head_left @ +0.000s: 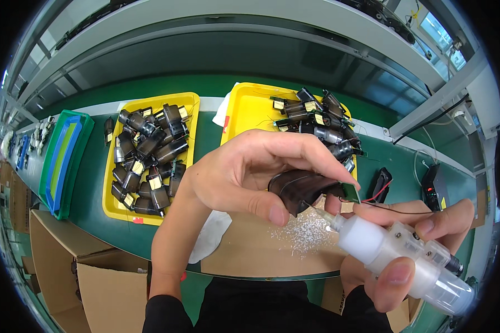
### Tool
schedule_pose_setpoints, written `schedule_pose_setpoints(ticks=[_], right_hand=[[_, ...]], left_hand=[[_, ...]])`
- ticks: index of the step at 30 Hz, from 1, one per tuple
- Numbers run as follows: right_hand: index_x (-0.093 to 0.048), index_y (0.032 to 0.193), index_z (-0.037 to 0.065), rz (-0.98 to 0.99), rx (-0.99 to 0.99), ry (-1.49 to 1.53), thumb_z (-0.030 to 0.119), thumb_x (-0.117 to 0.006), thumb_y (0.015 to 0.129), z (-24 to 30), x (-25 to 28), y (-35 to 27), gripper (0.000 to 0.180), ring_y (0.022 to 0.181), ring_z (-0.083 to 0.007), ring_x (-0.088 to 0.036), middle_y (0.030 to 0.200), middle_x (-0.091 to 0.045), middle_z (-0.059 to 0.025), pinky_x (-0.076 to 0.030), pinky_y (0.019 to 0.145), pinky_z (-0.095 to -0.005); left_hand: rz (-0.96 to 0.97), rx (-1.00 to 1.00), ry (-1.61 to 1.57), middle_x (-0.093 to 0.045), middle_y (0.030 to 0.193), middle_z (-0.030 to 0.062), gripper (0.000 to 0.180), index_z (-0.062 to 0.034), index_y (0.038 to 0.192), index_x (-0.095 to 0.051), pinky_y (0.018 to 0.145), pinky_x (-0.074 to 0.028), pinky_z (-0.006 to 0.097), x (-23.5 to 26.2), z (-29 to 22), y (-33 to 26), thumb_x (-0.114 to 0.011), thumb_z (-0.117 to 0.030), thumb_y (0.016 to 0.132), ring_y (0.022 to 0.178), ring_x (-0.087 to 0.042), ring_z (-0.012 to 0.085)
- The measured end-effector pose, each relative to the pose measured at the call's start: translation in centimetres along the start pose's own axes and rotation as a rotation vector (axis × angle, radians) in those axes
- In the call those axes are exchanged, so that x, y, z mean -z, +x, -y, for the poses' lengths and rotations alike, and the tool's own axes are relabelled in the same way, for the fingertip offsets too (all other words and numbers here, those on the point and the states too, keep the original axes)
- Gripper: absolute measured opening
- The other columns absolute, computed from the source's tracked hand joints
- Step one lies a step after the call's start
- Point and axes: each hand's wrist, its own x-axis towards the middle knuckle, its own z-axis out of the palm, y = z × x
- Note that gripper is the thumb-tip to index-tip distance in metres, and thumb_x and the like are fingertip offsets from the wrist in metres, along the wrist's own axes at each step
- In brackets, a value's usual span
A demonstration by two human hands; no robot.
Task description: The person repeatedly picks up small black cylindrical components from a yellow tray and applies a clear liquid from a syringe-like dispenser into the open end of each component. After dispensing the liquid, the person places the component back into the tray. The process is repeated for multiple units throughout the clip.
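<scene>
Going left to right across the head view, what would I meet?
Nested green and blue rectangular plastic trays, a yellow plastic tray heaped with dark parts, a dark curved translucent plastic piece in the left hand, a white translucent cylindrical dispenser in the right hand.

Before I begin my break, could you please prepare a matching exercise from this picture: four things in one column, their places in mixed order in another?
Things:
1. Dispenser
2. Dark shell
3. Blue tray
4. White bits

Places:
A. in the left hand
B. on the brown sheet
C. in the right hand
D. far left, with the green tray

Pairs: 1-C, 2-A, 3-D, 4-B
</scene>
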Motion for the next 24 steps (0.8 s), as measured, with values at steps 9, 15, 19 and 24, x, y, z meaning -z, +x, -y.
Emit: schedule_pose_setpoints(ticks=[9,15,19,24], right_hand=[[-0.03,0.089,-0.006,-0.085,-0.362,0.104,0.008,-0.063,0.064,1.6,0.6,-0.3,0.044,0.064,-0.0098,-0.059,0.09,-0.064,-0.0246,-0.041,0.069,-0.0133],[-0.04,0.095,-0.011,-0.13,0.094,0.011,0.015,-0.061,0.066,-1.4,-0.3,-0.3,0.044,0.058,-0.0111,-0.057,0.086,-0.065,-0.0218,-0.039,0.063,-0.0126],[-0.035,0.089,-0.007,-0.006,-0.442,0.127,0.023,-0.06,0.07,1.2,0.3,0.4,0.043,0.056,-0.0141,-0.057,0.079,-0.064,-0.0205,-0.039,0.064,-0.0137],[-0.031,0.084,-0.001,-0.472,0.085,-0.14,0.039,-0.055,0.076,-1.2,-3.7,0.0,0.048,0.058,-0.0144,-0.053,0.073,-0.062,-0.0178,-0.039,0.061,-0.016]], left_hand=[[-0.047,0.008,0.024,-0.058,0.093,0.0242,0.06,0.0154,0.107,-0.051,0.073,-0.046,0.033,0.0,-0.2,-0.5,-0.08,-0.016,0.065,0.083,-0.058,0.0255],[-0.027,-0.005,0.023,-0.058,0.094,0.0236,0.061,0.0144,0.107,-0.051,0.072,-0.046,0.032,0.1,0.3,0.1,-0.08,-0.018,0.065,0.082,-0.058,0.0244],[-0.033,0.005,0.044,-0.058,0.096,0.0226,0.061,0.0142,0.108,-0.05,0.073,-0.047,0.032,0.0,-0.4,-0.4,-0.08,-0.02,0.067,0.082,-0.059,0.0236],[0.002,-0.006,0.14,-0.057,0.102,0.0211,0.061,0.0116,0.116,-0.046,0.077,-0.046,0.032,0.6,-0.6,-0.3,-0.073,-0.025,0.076,0.086,-0.058,0.022]])
